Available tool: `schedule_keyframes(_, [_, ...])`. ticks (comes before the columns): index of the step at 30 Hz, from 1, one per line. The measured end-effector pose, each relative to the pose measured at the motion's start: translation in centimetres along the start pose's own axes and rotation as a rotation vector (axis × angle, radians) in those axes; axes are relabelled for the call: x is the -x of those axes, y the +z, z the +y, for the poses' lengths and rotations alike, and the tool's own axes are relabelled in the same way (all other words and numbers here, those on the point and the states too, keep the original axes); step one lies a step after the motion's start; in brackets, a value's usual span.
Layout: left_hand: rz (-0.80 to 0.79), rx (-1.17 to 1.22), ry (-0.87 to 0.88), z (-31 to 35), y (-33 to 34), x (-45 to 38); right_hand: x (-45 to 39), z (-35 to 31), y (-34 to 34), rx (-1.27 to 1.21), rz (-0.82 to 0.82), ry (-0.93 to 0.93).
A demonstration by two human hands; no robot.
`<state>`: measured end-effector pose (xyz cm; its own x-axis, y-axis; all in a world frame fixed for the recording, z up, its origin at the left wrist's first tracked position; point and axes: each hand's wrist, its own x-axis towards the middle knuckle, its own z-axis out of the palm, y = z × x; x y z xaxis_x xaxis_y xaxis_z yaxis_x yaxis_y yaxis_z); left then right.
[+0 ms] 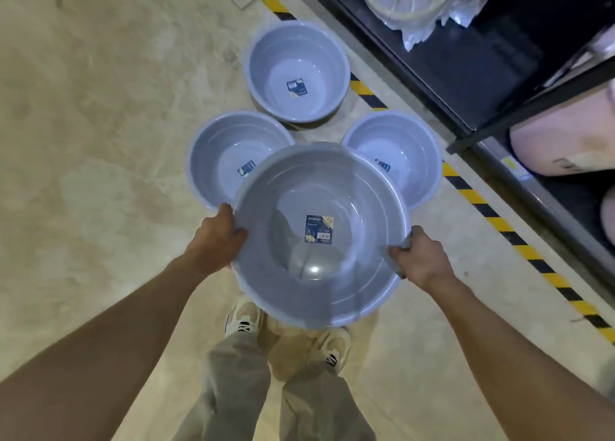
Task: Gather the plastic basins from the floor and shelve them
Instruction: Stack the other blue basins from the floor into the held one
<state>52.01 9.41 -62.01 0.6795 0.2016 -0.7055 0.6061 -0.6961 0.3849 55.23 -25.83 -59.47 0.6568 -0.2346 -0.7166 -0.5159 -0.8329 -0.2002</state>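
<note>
I hold a grey-blue plastic basin (332, 294) above the floor, in front of my legs, a blue label on its bottom. My left hand (218, 239) grips its left rim, thumb inside. My right hand (421, 257) grips the right rim the same way. Three more basins of the same kind stand on the concrete floor beyond it: one at the left (226, 151), one at the right (404, 147), one farther back (296, 61). The held basin hides part of the two nearer ones.
A dark metal shelf unit (472, 84) runs along the right, with wrapped clear basins (412, 1) and pink basins (565, 147) on it. A yellow-black striped line (499, 221) marks the floor beside the shelf. My shoes (246, 317) are below the held basin.
</note>
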Motion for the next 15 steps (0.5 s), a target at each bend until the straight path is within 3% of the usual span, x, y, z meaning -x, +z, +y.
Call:
schedule_keyframes(9, [0.118,0.037,-0.070,-2.6,-14.4,3.4,4.5,-15.2,-3.2,0.095,0.032,-0.159])
schedule_keyframes(15, [0.152,-0.013,-0.116,-4.8,-19.7,2.1,4.2,-22.0,-3.0,0.110,0.023,-0.197])
